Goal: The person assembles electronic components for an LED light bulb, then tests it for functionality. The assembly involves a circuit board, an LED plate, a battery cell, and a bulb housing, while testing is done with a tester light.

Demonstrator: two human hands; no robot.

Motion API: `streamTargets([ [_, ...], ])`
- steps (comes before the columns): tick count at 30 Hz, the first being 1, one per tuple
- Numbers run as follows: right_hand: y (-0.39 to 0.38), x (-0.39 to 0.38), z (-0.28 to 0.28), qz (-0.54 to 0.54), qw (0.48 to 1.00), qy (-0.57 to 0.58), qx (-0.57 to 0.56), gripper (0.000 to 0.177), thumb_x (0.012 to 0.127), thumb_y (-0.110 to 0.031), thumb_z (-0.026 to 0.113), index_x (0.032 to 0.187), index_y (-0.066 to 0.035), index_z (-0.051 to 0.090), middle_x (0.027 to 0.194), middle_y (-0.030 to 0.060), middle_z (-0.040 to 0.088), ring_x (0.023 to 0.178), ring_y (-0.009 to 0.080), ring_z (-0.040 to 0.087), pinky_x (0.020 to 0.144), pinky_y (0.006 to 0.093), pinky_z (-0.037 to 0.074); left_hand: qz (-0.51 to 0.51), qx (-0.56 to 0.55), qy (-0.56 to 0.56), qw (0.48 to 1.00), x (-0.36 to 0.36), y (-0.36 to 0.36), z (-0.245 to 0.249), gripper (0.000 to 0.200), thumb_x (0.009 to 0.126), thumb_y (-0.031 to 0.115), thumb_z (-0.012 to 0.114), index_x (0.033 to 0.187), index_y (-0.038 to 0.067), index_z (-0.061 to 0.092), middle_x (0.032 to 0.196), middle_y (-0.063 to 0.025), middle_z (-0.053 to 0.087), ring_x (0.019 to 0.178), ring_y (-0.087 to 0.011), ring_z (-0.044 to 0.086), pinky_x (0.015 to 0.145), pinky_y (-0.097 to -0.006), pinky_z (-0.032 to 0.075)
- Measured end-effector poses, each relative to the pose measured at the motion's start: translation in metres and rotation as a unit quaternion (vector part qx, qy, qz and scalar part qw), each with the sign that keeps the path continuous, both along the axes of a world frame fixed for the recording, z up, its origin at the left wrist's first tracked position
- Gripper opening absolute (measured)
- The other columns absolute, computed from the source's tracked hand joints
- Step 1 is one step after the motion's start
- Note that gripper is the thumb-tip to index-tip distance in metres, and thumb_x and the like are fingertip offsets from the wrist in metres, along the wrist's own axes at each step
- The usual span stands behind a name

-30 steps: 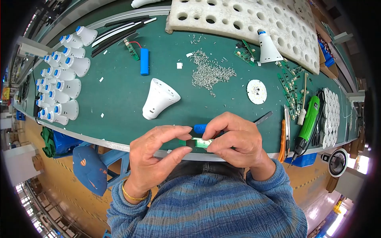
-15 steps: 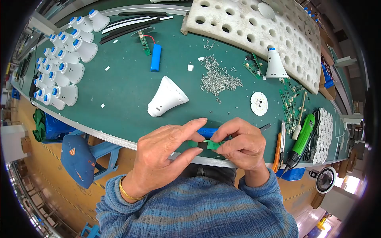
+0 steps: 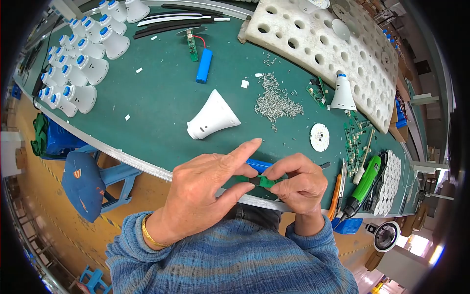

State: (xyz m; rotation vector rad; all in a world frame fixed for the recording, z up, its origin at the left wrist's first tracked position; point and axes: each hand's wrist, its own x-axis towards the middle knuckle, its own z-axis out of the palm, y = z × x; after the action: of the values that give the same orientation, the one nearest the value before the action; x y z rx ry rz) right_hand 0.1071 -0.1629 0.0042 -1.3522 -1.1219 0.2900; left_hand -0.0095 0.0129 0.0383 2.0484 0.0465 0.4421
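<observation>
Near the table's front edge, my right hand (image 3: 299, 183) pinches the right end of a small green circuit board (image 3: 267, 182). My left hand (image 3: 208, 183) is at the board's left part, with a dark piece between its thumb and fingers and the index finger stretched out above. Just behind the board lies a blue cylindrical battery (image 3: 259, 165), partly covered by fingers of both hands. A white cone-shaped housing (image 3: 214, 117) rests on its side beyond my left hand. Farther back are another blue battery (image 3: 204, 66) and a board (image 3: 192, 46) joined by a red wire.
Many white housings (image 3: 81, 98) with blue tips stand at the left. Small screws (image 3: 276, 100) lie in a pile mid-table. A foam block with holes (image 3: 313, 41) spans the back right. On the right are a round white disc (image 3: 319, 137), orange-handled tool (image 3: 335, 196) and green electric screwdriver (image 3: 366, 179).
The camera view has turned and shifted slightly, so the table's things appear displaced. Both hands keep nearly the same grip on the board.
</observation>
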Motion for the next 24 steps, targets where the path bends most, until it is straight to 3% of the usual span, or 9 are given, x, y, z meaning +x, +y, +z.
streamTargets([
  [7, 0.0012, 0.0002, -0.0010, 0.003, 1.000, 0.026, 0.013, 0.012, 0.069, 0.001, 0.074, 0.076, -0.005, 0.066, 0.088, 0.0115, 0.064, 0.075, 0.0179, 0.063, 0.058, 0.0256, 0.049, -0.002, 0.014, -0.018, 1.000, -0.0004, 0.0003, -0.0006, 0.070, 0.064, 0.001, 0.076, 0.129, 0.003, 0.049, 0.083, -0.0068, 0.070, 0.078, -0.0209, 0.066, 0.071, -0.0303, 0.050],
  [16, 0.0008, -0.0004, -0.0057, -0.004, 0.997, 0.069, 0.038, 0.011, 0.072, -0.001, 0.074, 0.079, -0.005, 0.066, 0.088, 0.0124, 0.064, 0.071, 0.0153, 0.060, 0.056, 0.0247, 0.046, 0.001, -0.049, -0.011, 0.999, -0.0024, -0.0015, 0.0030, 0.075, 0.063, 0.000, 0.077, 0.131, 0.002, 0.046, 0.100, -0.0139, 0.067, 0.084, -0.0232, 0.067, 0.073, -0.0315, 0.053],
  [24, 0.0043, 0.0003, 0.0042, -0.011, 1.000, 0.016, 0.015, 0.015, 0.072, 0.002, 0.073, 0.082, -0.004, 0.064, 0.087, 0.0126, 0.063, 0.071, 0.0153, 0.060, 0.057, 0.0249, 0.047, 0.005, 0.023, -0.067, 0.997, -0.0018, -0.0024, -0.0015, 0.046, 0.063, 0.001, 0.077, 0.107, 0.004, 0.064, 0.094, -0.0115, 0.067, 0.080, -0.0232, 0.066, 0.068, -0.0307, 0.053],
])
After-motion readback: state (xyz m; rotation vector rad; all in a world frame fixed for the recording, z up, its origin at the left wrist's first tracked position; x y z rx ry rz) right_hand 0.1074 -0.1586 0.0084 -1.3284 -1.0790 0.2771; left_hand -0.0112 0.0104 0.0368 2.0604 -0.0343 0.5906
